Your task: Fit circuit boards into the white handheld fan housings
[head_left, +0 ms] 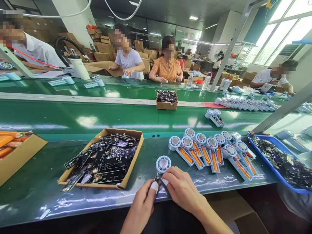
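My left hand (pixel 147 197) is closed around a small black circuit board (pixel 156 179), its thumb in a white finger cover pressed on the board. My right hand (pixel 179 185) is closed in a pinch just right of the board, also with a white cover on a digit. What it pinches, if anything, is hidden. Just beyond both hands is a light-blue round-headed part (pixel 163 163) with a silver disc in its centre; its lower portion is blocked by my hands. Left of them, an open cardboard box (pixel 138 146) holds many black circuit boards (pixel 107 159).
Several light-blue parts with orange cells (pixel 214 161) lie at right, beside a blue tray (pixel 269 175) of circuit boards. A cardboard box (pixel 26 156) of orange cells stands far left. Beyond runs a green conveyor (pixel 122 115) with a small box (pixel 167 105); co-workers (pixel 168 66) sit across it.
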`<state>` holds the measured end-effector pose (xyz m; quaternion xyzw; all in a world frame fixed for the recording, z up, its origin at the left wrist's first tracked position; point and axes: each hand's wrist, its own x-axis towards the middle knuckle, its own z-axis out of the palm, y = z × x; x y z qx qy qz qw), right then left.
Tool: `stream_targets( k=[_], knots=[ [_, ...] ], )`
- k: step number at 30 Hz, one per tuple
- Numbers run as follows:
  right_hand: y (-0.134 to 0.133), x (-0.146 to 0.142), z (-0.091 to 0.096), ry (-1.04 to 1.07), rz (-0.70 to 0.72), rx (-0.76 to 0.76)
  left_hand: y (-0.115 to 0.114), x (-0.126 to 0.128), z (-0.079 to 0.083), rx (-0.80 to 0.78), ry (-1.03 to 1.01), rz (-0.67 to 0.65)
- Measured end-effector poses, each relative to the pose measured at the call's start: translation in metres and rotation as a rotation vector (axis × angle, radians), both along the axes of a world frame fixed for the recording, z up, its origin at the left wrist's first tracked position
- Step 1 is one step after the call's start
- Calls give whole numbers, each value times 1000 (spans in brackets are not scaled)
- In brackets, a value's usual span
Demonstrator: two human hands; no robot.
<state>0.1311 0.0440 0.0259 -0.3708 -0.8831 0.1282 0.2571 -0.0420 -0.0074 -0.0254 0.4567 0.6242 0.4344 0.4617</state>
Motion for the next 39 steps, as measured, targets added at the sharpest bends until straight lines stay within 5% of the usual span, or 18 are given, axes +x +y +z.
stream_targets(
  k=[4, 12, 20, 28, 32, 39],
  knots=[
    [-1, -3, 7, -69, -12, -5, 2, 4, 9, -8, 3, -97],
    [-2, -4, 14, -145, -2, -5, 1, 6, 15, 277, 328, -40],
    [-1, -10, 19, -230, -15, -23, -1, -4, 20, 650, 688, -147],
    [17, 2, 4, 84, 161, -166, 11, -20, 30, 555, 509, -348],
    [13, 0, 0, 149, 93, -181, 15, -20, 34, 491, 478, -380],
    [6, 18, 1, 488, -2, -478, 4, -14, 23, 393, 452, -167]
  ],
)
